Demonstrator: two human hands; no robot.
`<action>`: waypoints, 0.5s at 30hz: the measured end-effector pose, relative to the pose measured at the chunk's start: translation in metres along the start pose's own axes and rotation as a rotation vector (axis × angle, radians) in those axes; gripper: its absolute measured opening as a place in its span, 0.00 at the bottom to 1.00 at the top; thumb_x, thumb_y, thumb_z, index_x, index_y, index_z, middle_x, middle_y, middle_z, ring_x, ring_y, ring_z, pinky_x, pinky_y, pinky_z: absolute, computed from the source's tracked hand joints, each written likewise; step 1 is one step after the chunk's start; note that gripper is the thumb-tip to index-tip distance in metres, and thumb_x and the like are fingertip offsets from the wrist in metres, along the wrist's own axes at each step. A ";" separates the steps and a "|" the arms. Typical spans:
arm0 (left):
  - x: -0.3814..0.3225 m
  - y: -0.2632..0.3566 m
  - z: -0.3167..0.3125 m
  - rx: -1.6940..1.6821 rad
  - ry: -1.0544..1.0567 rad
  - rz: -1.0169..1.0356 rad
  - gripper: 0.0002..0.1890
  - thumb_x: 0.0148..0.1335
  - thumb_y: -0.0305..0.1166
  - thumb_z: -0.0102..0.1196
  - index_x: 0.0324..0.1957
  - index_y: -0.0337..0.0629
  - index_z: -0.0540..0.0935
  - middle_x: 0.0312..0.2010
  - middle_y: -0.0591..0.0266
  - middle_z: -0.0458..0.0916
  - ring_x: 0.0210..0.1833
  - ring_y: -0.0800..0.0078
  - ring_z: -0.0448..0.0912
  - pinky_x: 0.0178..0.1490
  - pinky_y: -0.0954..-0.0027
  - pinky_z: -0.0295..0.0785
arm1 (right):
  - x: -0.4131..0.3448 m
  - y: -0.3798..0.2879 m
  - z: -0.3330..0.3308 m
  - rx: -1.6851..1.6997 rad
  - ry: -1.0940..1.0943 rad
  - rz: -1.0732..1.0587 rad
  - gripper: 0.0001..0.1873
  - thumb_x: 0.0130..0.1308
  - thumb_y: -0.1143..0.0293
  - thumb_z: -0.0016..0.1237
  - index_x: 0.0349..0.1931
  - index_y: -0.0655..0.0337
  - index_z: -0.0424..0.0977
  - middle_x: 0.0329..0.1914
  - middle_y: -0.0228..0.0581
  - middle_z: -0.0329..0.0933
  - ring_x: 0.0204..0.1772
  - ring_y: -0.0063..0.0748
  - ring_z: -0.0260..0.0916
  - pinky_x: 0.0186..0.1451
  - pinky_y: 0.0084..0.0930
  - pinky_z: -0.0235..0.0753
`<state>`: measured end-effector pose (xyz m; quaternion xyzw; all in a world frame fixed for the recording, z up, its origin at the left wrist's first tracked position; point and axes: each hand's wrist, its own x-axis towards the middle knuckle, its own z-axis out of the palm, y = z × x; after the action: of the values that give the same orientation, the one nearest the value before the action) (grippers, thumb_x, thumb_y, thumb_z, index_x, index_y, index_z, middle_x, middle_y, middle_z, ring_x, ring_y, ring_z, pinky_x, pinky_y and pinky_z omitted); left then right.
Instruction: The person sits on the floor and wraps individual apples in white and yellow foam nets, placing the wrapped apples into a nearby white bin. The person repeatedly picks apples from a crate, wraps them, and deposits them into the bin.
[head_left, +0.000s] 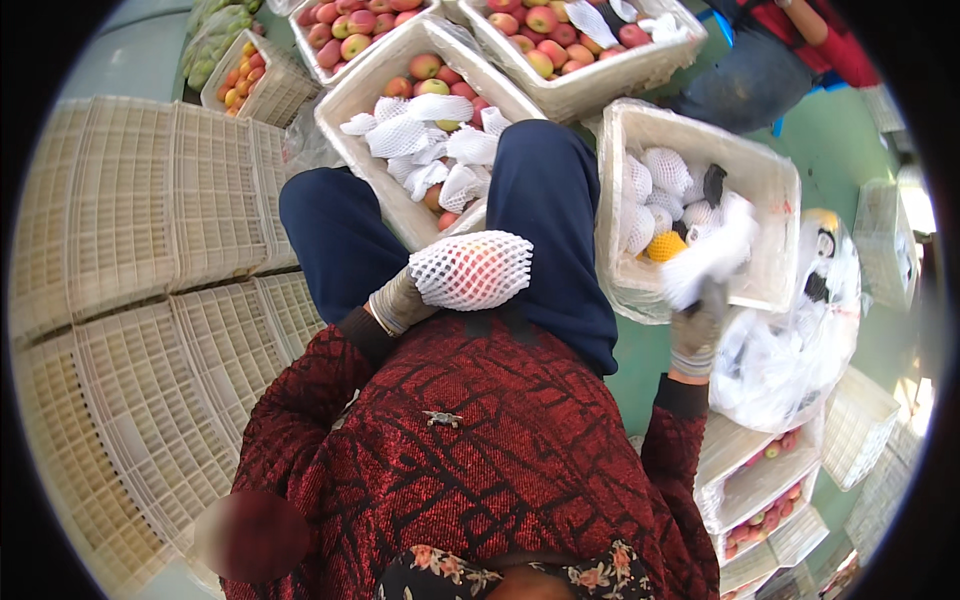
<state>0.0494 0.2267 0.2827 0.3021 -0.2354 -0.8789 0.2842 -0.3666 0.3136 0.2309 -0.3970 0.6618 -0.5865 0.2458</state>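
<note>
My gloved left hand (403, 301) grips an apple in a white foam net (472, 270) above my lap; red skin shows through the mesh, and the net hides my fingers. On the right, my gloved right hand (697, 326) is blurred and holds a white foam net (709, 251) over the near edge of a lined crate (757, 289). Whether this net has a fruit in it cannot be made out. Inside that crate lie several netted fruits (666, 171), one in a yellow net (666, 245). Between my knees, another crate (341, 139) holds apples (425, 66) under loose white foam nets (405, 135).
Pale plastic crates (210, 202) are stacked along my left. Two more apple crates (570, 101) stand ahead. A plastic bag of foam nets (780, 367) sits at my right, above crates with apples (772, 514). A seated person (742, 82) is at the upper right.
</note>
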 end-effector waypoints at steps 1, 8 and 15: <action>-0.005 0.002 -0.002 0.020 -0.031 0.056 0.43 0.57 0.54 0.63 0.68 0.39 0.63 0.65 0.57 0.69 0.65 0.68 0.70 0.69 0.63 0.65 | -0.002 -0.030 0.019 0.585 -0.128 0.438 0.24 0.65 0.67 0.46 0.58 0.72 0.67 0.44 0.37 0.76 0.45 0.30 0.72 0.50 0.25 0.73; 0.010 0.021 0.018 0.705 -0.190 0.246 0.46 0.49 0.40 0.72 0.67 0.37 0.62 0.61 0.56 0.71 0.63 0.67 0.70 0.68 0.65 0.65 | 0.019 -0.156 0.089 0.310 -0.786 0.345 0.22 0.66 0.66 0.50 0.57 0.68 0.70 0.47 0.37 0.77 0.49 0.28 0.74 0.53 0.26 0.75; 0.054 0.014 0.089 1.593 -0.674 0.103 0.40 0.51 0.41 0.63 0.65 0.40 0.63 0.52 0.43 0.75 0.53 0.46 0.76 0.58 0.57 0.72 | 0.039 -0.188 0.129 0.543 -0.597 0.265 0.23 0.68 0.68 0.47 0.61 0.68 0.67 0.51 0.36 0.76 0.51 0.25 0.73 0.56 0.24 0.74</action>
<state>-0.0399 0.2031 0.3325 0.1235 -0.8661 -0.4810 -0.0577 -0.2421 0.2074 0.3945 -0.3816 0.4285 -0.5620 0.5958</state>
